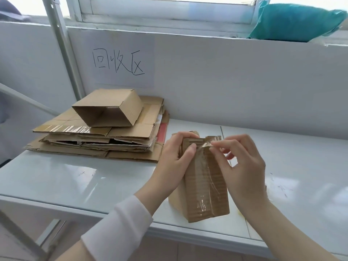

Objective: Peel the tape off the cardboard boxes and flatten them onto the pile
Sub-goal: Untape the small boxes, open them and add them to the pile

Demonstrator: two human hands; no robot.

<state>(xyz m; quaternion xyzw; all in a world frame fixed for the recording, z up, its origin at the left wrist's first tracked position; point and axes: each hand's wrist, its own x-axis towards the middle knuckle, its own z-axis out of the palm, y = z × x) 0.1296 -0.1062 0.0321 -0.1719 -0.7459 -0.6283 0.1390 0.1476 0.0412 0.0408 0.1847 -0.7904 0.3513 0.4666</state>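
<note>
Beside the pile (98, 142), a box (216, 187) is gripped by the left hand (175, 159); its barely lifted tape (204, 146) is pinched by the right hand (243, 166).

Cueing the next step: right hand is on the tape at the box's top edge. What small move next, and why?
Probably pull the tape down along the box toward you. The right hand pinches its lifted end at the top edge, the rest lies stuck down the face, and the left hand grips the box steady.
</note>
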